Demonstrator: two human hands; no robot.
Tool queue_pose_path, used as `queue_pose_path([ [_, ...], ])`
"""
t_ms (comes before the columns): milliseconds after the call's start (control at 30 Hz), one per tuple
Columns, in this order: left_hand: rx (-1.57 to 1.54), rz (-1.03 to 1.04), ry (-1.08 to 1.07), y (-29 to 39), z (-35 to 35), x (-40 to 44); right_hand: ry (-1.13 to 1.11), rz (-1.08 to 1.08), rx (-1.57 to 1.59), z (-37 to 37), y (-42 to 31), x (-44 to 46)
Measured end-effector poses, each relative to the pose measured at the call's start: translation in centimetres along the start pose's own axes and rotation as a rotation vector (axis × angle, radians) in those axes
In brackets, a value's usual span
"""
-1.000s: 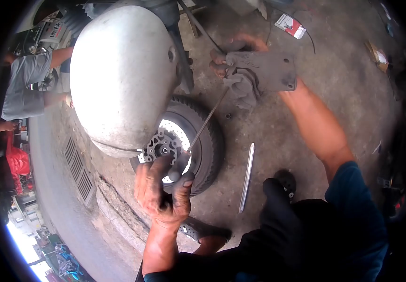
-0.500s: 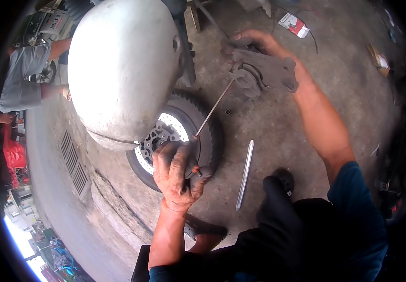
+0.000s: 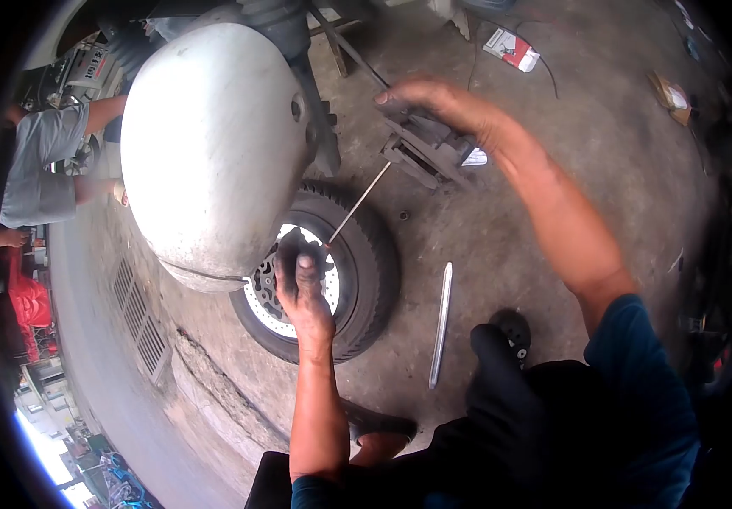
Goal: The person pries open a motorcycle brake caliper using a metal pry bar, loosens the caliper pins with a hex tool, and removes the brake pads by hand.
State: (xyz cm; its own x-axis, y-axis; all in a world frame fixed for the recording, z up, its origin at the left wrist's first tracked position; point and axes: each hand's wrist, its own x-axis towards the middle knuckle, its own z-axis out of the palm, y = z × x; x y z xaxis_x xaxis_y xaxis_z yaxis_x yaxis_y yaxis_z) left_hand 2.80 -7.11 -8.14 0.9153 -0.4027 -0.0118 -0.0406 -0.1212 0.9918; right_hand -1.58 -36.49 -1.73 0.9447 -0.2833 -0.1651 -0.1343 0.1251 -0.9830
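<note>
Closest to me, dark trousers [image 3: 502,416] fill the near edge, with one dark shoe [image 3: 512,329] to the right and another shoe [image 3: 383,424] beside my left forearm. A long metal bar [image 3: 441,327] lies on the concrete floor [image 3: 536,254] between the shoes and the wheel. My left hand [image 3: 307,293] is up over the wheel, its blackened fingers bunched at the handle end of a thin screwdriver [image 3: 359,204]; the handle blends into them, so I cannot tell whether they are clamped on it. The wheel [image 3: 374,271] lies flat on the floor, its perforated brake disc [image 3: 330,293] facing up, partly covered by that hand. The screwdriver slants away to the right, its far end reaching the brake caliper [image 3: 430,153]. That caliper is raised above the floor, with my right hand [image 3: 447,102] over its far side and the fingers clamped on it. A small ring [image 3: 403,215] sits on the floor just right of the tyre. To the left, a large white mudguard [image 3: 213,153] overhangs the wheel's far left side, and a black hose [image 3: 349,53] runs from beside my right hand towards the far edge. Farther off, a red and white packet [image 3: 510,49] lies on the floor, while at the far left there is a person in grey shorts [image 3: 48,191].
</note>
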Motion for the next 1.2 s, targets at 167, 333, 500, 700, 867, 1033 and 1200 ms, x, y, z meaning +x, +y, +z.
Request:
queue_pose_path([
  [167, 0.642, 0.541, -0.201, 0.2, -1.8, -0.2, -0.020, 0.052, 0.056, -0.3, -0.3, -0.1],
  [333, 0.283, 0.278, -0.140, -0.9, -1.8, -0.4, -0.034, 0.026, 0.078, 0.0, 0.2, 0.2],
  [500, -0.860, -0.430, -0.198, -1.1, -0.4, 0.4, -0.004, 0.035, 0.164, -0.1, 1.3, 1.1],
  [700, 0.448, 0.427, -0.091, 0.2, -1.7, -0.8, 0.093, 0.111, 0.110, -0.1, 0.6, 0.4],
  [867, 0.050, 0.042, -0.018, 1.5, -0.4, -0.5, 0.029, 0.136, -0.011, -0.2, 1.3, 1.4],
  [1033, -0.768, -0.601, -0.056, 1.2, -0.1, 1.4, 0.075, 0.163, 0.048, 0.3, 0.1, 0.4],
  [1200, -0.115, 0.146, -0.031, 0.9, -0.7, -0.3, 0.099, 0.228, 0.276, -0.5, 1.2, 0.9],
])
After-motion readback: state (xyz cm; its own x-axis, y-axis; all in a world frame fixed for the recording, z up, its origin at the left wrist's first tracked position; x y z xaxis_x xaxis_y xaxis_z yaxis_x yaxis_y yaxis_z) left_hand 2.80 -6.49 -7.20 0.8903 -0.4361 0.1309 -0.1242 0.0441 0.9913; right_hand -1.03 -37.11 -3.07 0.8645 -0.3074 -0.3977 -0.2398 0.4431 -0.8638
